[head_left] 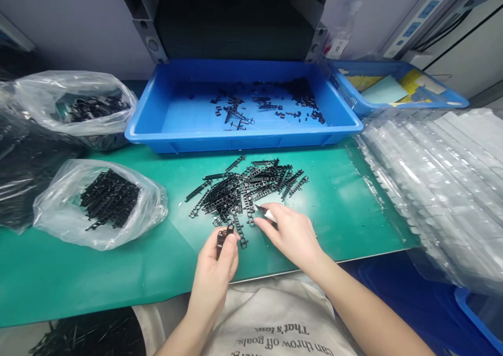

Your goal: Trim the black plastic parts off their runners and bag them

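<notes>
My left hand (217, 262) is closed around a black plastic part (225, 236), its thumb pressing on the front. A small tool with a dark pointed tip and a white body (269, 213) is pinched in my right hand (293, 234); most of it is hidden by the fingers, so its exact kind does not show. Just beyond both hands lies a loose pile of black ladder-like plastic strips (251, 183) on the green mat (334, 204). One strip (239, 231) lies between the two hands, its ringed end toward me.
Behind the pile stands a blue tray (243, 141) with scattered black pieces. At left are two clear plastic bags (151, 196) of black parts. Stacked clear plastic trays (444, 188) fill the right side, below a blue basket (428, 104). A bin of black scraps (98, 337) sits under the table edge.
</notes>
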{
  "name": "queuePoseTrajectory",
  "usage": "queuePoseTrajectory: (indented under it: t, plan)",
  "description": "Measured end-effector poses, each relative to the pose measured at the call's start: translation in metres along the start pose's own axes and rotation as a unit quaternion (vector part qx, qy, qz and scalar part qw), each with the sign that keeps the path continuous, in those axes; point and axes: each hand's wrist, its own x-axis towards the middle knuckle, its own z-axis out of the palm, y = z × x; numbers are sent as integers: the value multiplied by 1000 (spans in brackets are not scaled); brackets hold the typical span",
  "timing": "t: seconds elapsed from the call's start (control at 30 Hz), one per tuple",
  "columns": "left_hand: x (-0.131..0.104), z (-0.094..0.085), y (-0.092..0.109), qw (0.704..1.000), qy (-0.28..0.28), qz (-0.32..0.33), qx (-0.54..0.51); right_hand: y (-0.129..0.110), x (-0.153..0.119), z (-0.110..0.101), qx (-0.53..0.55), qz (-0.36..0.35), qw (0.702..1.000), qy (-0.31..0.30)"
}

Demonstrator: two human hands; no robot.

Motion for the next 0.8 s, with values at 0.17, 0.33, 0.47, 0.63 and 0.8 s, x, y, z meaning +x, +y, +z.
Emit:
queuePoseTrajectory:
  t: [0.17,0.33,0.47,0.63,0.8]
  plan:
    - [-2,-11,2,999,33,15,-2,-11,20,7,-46,8,999,-25]
    - [-1,-7,1,999,24,6,20,-3,22,2,-46,26,998,-28]
    - [3,-4,1,999,16,10,31,13,14,-11,-14,47,999,-24]
    - [8,-3,2,985,-18,74,156,28,-1,-31,60,35,998,5]
    - [12,2,7,899,-63,269,339,30,-12,-51,167,-47,984,36]
